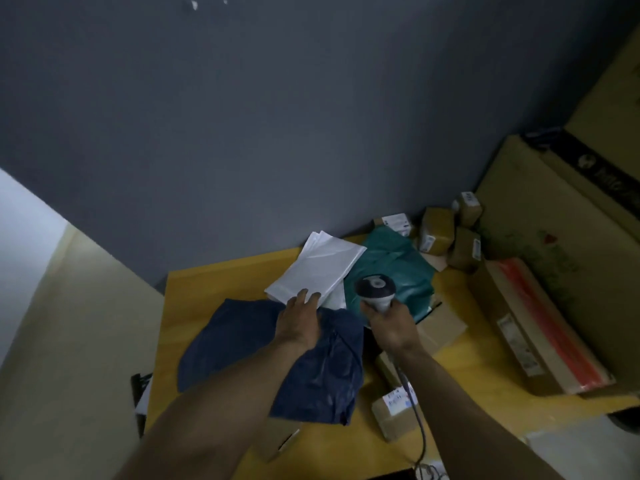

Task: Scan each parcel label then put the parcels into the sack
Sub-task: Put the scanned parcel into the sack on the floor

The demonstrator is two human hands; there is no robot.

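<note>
The left hand (300,318) reaches over a dark blue sack (263,355) that lies slumped and creased on the yellow worktop (214,289). I cannot make out the sack's mouth, nor whether anything is inside it. The fingers rest on the near edge of a small stack of flat white parcels (317,268) just beyond the sack. The thumb is hidden, so I cannot tell whether that grip is pinched on the stack or merely lying on it.

The right hand (393,329) has its grip clamped round the handle of a scanner (375,291). The scanner's head is held up over a teal parcel (394,261), which lies right of the white ones and partly under them. A cable (417,420) trails from the handle toward the near edge.

Against the far wall, a cluster of small brown boxes (437,233) with white labels is piled loose, in no container. Another labelled box (393,415) sits on the near side of the worktop, beside the sack. To the right lies a long box (526,327) with an orange strip along its top, and behind it stands a large carton (540,216).
</note>
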